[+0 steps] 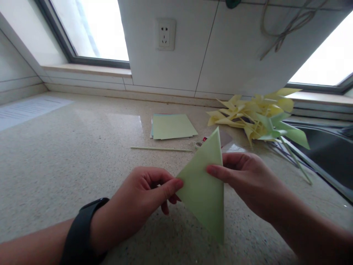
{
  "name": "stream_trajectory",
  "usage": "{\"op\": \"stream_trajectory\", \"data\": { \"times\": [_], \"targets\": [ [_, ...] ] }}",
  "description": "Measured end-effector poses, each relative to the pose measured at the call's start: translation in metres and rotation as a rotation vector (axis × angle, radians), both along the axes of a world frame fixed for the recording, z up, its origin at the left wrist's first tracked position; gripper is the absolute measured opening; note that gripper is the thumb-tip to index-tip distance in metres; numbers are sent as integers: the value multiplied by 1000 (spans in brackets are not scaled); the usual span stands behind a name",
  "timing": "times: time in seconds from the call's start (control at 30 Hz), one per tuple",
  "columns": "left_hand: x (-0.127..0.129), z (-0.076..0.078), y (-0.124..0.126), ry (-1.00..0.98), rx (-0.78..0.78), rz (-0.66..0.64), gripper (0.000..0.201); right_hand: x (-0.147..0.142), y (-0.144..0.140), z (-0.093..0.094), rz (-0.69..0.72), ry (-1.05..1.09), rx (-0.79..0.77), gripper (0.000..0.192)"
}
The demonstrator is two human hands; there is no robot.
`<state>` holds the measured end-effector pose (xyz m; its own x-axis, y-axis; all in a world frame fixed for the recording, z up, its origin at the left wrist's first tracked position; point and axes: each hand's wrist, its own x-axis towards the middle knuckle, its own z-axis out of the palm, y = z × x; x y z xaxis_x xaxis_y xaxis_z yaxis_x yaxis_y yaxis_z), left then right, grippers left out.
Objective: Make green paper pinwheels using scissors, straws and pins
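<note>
At the lower centre of the frame a green paper triangle (pixel 205 186) is held above the desk (pixel 68 158), its long straight edge running down on the right and one corner pointing left. The left hand (pixel 138 202) pinches that left corner between thumb and fingers; the right hand (pixel 248 180) pinches the upper right edge, thumb laid flat on the face. To fold it well, I judge the corners should meet exactly and the crease be pressed firmly along its whole length. The paper is thin, matte and smooth; the desk is speckled, glossy stone. Above centre lies a stack of paper squares (pixel 172 126), with a thin pale stick (pixel 161 149) in front of it; at the upper right a heap of yellow and green paper pinwheels (pixel 259 117), beside a dark sink (pixel 331 154).
</note>
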<state>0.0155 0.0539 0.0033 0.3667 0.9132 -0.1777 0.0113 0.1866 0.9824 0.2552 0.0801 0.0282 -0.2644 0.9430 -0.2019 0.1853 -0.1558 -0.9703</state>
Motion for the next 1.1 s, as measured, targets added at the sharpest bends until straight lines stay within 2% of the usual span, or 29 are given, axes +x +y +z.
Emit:
{"op": "stream_trajectory", "data": {
  "times": [0.17,0.33,0.47,0.63,0.77,0.97,1.1],
  "targets": [
    [2,2,2,21,17,58,26,-3,0,-3,-85,-39,45,35],
    [3,3,3,7,60,143,27,-7,-1,0,74,-17,-71,40],
    [3,4,2,-10,72,164,26,-7,-1,0,27,-38,-56,37],
    [2,4,5,-22,86,242,25,-7,1,-6,86,-75,-86,39],
    [0,3,8,-38,83,261,24,-6,1,-9,26,-117,-54,40],
    [-3,3,12,-59,93,349,22,-4,2,-5,172,-226,-47,47],
    [-4,4,15,-86,89,381,20,-5,3,-1,147,-214,-53,47]
  ]
}}
